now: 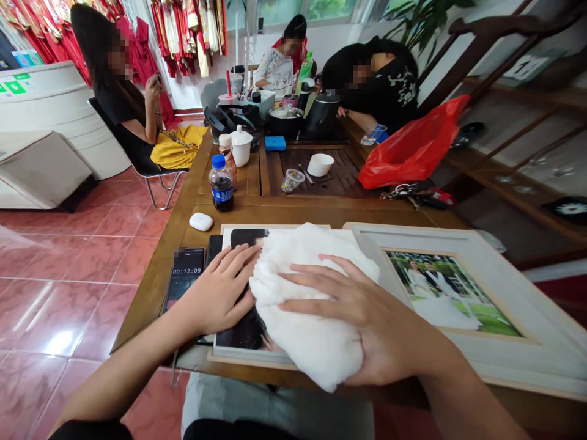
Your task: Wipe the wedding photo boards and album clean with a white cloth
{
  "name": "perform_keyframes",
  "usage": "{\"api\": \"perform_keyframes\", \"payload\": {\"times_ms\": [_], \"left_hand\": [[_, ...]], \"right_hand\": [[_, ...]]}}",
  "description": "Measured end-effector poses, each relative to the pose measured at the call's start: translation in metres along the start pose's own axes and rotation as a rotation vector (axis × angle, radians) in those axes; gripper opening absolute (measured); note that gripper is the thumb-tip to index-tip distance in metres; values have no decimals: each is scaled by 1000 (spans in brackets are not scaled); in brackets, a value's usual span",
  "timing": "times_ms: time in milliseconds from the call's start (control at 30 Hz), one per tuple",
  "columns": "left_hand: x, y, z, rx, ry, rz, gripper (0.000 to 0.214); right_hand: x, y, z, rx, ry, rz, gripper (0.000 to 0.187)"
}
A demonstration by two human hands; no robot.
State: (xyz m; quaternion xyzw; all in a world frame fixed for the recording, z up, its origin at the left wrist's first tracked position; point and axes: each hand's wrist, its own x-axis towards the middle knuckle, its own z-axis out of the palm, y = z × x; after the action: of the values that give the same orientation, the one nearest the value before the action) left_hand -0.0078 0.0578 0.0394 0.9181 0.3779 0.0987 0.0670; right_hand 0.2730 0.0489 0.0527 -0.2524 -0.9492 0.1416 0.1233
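Note:
A framed photo print (236,330) lies flat at the near edge of the wooden table, partly covered by a bunched white cloth (316,263). My right hand (367,311) rests over the cloth with its fingers curved across it, holding it against the print. Left of the cloth, my left hand (224,287) lies on the print with its fingers stretched out, the fingertips close to the cloth's edge. To the right lies a larger white picture frame (518,305) with a wedding photo (440,287) in it.
A phone (181,281), a white earbud case (200,221) and a dark drink bottle (221,186) stand along the left. Farther back are a lidded white cup (241,146), a small white bowl (320,164) and a red plastic bag (413,150). Several people sit around the table (160,293).

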Motion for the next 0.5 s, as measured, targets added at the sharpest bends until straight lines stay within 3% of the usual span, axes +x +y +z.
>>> {"api": "perform_keyframes", "payload": {"times_ms": [200,300,400,500], "left_hand": [[0,1,0,-13,-1,-15,57],[0,2,-1,-16,-6,-17,57],[1,2,-1,-14,-2,-20,57],[1,1,0,-10,-1,-16,57]], "right_hand": [[-12,23,-2,-169,160,307,74],[-15,30,-3,-206,206,389,69],[-12,25,-5,-171,161,318,72],[-5,12,-8,-38,19,135,76]]}}
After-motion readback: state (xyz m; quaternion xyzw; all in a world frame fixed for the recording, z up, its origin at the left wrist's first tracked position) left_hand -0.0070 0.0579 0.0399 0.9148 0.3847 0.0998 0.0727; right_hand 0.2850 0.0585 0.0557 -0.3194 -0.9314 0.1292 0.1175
